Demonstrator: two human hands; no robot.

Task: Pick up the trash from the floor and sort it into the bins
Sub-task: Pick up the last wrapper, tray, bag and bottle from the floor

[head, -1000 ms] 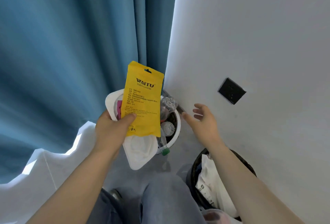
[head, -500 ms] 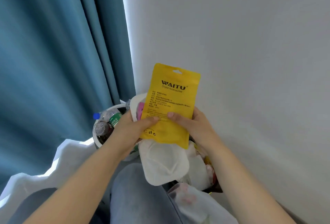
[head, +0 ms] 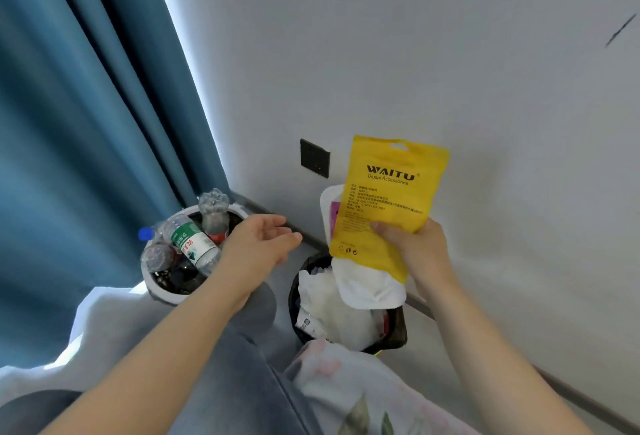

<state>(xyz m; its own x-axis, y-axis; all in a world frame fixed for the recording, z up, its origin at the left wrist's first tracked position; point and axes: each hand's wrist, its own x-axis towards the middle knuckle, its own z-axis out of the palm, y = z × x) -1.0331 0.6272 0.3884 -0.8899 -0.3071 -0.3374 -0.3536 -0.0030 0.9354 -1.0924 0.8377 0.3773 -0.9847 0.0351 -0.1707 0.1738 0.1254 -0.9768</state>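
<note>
This looks like a bedroom at home: heavy teal curtains hang beside a white wall with a dark socket plate; a white bin and a black bin stand by rumpled white bedding.

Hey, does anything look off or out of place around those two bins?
Yes. The white bin is overfull: the plastic bottles stick up past its rim, and the blue-capped bottle leans out over the edge. The black bin is heaped with white wrappers too.

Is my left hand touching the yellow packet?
Apart. Head view shows bare wall between the left hand and the yellow packet, which the right hand holds.
</note>
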